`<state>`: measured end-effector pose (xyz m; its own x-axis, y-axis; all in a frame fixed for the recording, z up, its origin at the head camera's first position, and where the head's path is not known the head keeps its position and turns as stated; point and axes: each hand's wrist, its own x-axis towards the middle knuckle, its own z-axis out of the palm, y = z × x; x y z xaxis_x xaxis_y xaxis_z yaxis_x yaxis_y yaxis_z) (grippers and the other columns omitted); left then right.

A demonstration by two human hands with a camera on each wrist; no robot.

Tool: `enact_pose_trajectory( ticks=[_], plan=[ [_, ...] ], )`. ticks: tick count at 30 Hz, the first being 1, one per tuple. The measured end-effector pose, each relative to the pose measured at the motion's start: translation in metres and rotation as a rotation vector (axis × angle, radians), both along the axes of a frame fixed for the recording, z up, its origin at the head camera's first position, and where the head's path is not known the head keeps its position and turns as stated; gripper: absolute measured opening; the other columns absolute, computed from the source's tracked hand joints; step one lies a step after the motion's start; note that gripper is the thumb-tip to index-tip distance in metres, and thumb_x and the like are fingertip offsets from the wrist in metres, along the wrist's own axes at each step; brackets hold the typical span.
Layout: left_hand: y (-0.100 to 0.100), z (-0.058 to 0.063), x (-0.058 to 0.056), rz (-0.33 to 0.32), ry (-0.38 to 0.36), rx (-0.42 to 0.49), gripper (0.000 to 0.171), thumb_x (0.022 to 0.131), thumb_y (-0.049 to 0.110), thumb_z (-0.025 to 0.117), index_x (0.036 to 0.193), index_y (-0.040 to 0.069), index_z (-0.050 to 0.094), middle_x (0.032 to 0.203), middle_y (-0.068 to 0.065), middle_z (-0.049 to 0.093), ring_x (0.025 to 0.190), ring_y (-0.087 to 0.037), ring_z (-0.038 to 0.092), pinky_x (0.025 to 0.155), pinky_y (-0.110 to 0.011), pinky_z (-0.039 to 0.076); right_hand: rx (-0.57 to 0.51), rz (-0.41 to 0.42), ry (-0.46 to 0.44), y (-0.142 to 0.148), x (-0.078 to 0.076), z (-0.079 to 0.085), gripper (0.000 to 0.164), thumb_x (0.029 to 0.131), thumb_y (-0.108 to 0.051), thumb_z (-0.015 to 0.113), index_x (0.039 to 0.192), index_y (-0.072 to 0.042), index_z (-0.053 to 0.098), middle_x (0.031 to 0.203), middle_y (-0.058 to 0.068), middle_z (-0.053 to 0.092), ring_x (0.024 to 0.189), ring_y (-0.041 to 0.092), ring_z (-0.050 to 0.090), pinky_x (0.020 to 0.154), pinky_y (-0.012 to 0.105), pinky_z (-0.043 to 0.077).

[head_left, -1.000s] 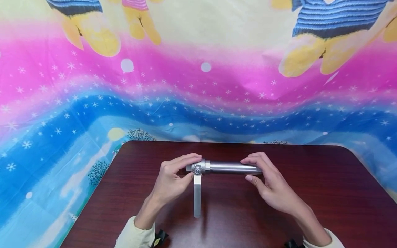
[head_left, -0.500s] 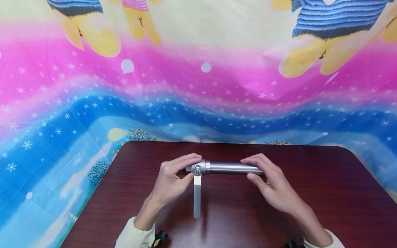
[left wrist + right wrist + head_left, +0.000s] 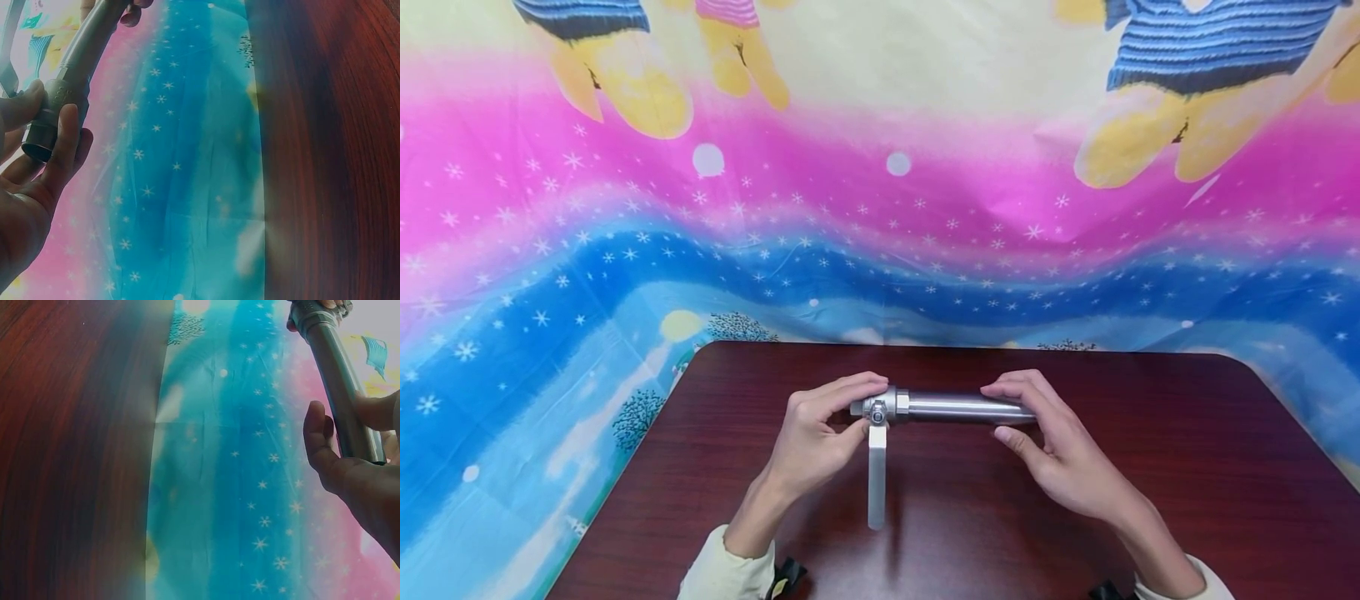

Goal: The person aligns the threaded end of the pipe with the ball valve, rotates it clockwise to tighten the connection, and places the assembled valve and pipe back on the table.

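A steel ball valve (image 3: 880, 404) with a flat lever handle (image 3: 877, 479) hanging toward the viewer is held above the table. My left hand (image 3: 820, 429) grips the valve body, fingers over the top and thumb beneath. A smooth metal pipe (image 3: 958, 406) extends rightward from the valve's hex end, roughly level. Around the pipe's far end curve the fingers of my right hand (image 3: 1063, 454), its thumb along the lower side. In the left wrist view the valve's open threadless-looking end (image 3: 39, 147) faces the camera. The right wrist view shows the pipe (image 3: 340, 387) between thumb and fingers.
Beneath the hands is a dark red-brown wooden table (image 3: 955, 533) with rounded far corners. Behind it hangs a colourful cloth (image 3: 880, 208) with snowflakes and cartoon figures. Pale sleeves (image 3: 730, 567) with dark straps reach in from the bottom.
The right hand's thumb and fingers shift slightly along and around the pipe, the thumb now a little lower and left. The left hand and the valve stay in place.
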<state>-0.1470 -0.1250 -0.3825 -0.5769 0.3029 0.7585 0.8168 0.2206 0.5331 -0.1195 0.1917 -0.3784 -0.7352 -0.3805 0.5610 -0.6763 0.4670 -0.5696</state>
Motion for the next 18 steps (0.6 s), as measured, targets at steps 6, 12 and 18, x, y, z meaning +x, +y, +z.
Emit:
enact_pose_trajectory(
  ticks=[6, 12, 18],
  plan=[
    [0.0001, -0.0002, -0.0004, 0.011, 0.009, -0.005, 0.049, 0.074, -0.023, 0.074, 0.118, -0.002, 0.079, 0.117, -0.017, 0.080, 0.105, -0.028, 0.078, 0.072, -0.015, 0.059, -0.010, -0.005, 0.020, -0.0007, -0.0006, 0.0004, 0.061, 0.088, 0.016, 0.074, 0.138, -0.018, 0.065, 0.130, 0.000, 0.062, 0.112, 0.004, 0.056, 0.087, 0.016, 0.044],
    [0.0003, -0.0002, -0.0006, 0.013, 0.016, -0.003, 0.049, 0.074, -0.023, 0.074, 0.118, -0.002, 0.079, 0.117, -0.017, 0.080, 0.106, -0.028, 0.078, 0.070, -0.021, 0.061, -0.013, -0.019, 0.019, 0.0007, -0.0025, -0.0006, 0.061, 0.088, 0.016, 0.075, 0.136, -0.019, 0.066, 0.129, -0.005, 0.065, 0.106, 0.003, 0.058, 0.083, 0.018, 0.046],
    [0.0005, 0.0001, -0.0011, 0.007, 0.017, 0.003, 0.050, 0.073, -0.024, 0.072, 0.118, -0.003, 0.079, 0.117, -0.018, 0.080, 0.106, -0.029, 0.078, 0.071, -0.018, 0.060, -0.044, -0.022, -0.016, 0.0008, -0.0026, -0.0008, 0.054, 0.093, 0.013, 0.071, 0.136, -0.018, 0.066, 0.125, -0.004, 0.067, 0.099, 0.005, 0.061, 0.082, 0.016, 0.051]
  ],
)
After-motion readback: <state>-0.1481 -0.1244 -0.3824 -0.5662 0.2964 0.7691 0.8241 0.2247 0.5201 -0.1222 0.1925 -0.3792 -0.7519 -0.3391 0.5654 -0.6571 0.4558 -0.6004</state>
